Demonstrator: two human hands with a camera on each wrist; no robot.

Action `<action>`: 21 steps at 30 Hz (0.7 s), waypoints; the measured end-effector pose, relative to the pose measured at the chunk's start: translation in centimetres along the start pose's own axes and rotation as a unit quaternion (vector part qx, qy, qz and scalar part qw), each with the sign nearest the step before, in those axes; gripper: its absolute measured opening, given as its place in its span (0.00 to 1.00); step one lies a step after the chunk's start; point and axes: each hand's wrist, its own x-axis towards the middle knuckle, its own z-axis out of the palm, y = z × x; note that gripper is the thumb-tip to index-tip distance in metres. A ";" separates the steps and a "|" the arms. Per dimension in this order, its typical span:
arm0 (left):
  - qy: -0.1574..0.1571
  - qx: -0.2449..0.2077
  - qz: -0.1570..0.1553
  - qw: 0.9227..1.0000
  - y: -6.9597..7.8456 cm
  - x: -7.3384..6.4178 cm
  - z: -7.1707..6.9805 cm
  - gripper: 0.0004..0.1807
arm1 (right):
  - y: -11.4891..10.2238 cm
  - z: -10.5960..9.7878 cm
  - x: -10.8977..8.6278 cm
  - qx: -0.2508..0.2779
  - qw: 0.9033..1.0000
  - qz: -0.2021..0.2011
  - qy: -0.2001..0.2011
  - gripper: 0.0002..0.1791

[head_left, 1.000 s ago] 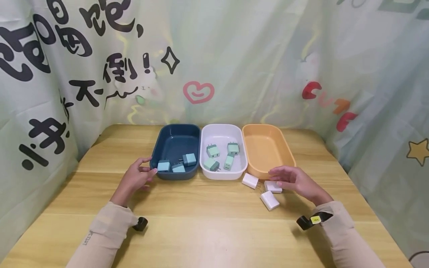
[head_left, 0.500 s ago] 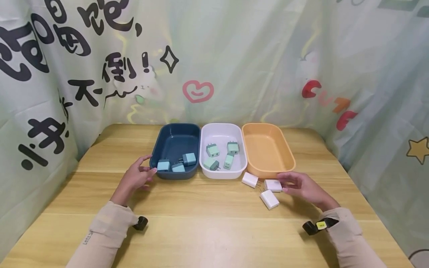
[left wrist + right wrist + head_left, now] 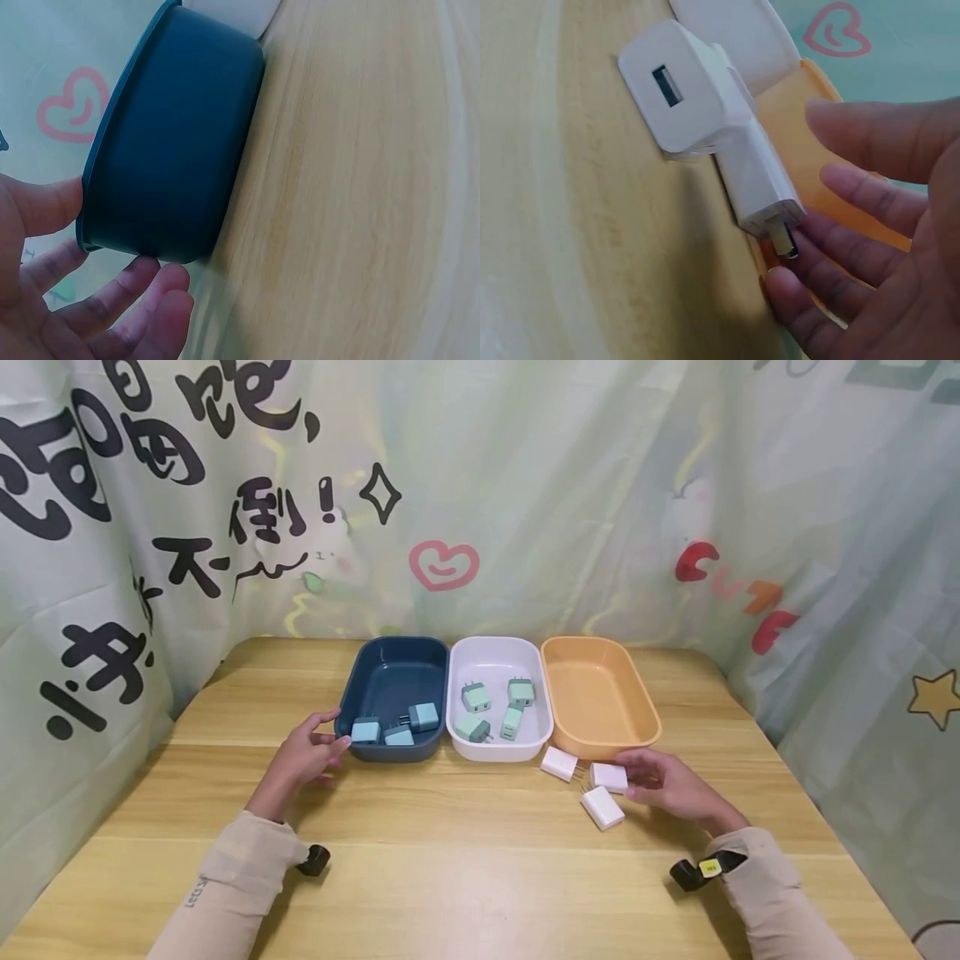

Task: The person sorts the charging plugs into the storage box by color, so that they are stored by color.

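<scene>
In the head view, my left hand (image 3: 303, 755) is at the near left corner of the dark blue tray (image 3: 393, 656). In the left wrist view its thumb touches the tray's rim, and relaxed fingers lie along the end wall. My right hand (image 3: 667, 783) is beside a white USB wall charger (image 3: 608, 777) in front of the orange tray (image 3: 600, 693). Seen from the right wrist, thumb and fingers are spread around the end of this charger (image 3: 761, 176), close to its metal prong; contact is unclear. Two more white chargers lie near it, one nearer me (image 3: 603, 808), one leftward (image 3: 560, 764).
Several light-blue chargers (image 3: 425, 717) lie in the blue tray. Several mint-green chargers (image 3: 476, 697) are in the white middle tray (image 3: 495, 652). All three trays stand side by side on the wooden table (image 3: 450, 877), before a printed curtain (image 3: 570, 527).
My right hand first drew right and down from above the white chargers, then came slightly left to the nearest one, which has shifted a little left. The left hand has stayed at the blue tray.
</scene>
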 end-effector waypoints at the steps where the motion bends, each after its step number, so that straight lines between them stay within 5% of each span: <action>1: 0.001 -0.001 0.002 1.000 0.0 0.0 0.0 0.36 | 0.0 0.0 0.0 -0.001 1.000 0.008 0.000 0.27; 14: -0.005 -0.011 0.001 1.000 0.1 0.0 0.0 0.37 | 0.5 0.7 0.9 -0.085 0.995 0.042 0.026 0.26; 21: -0.005 -0.007 -0.002 1.000 0.0 0.0 -0.1 0.37 | 0.4 0.9 1.0 -0.063 0.995 0.065 0.044 0.24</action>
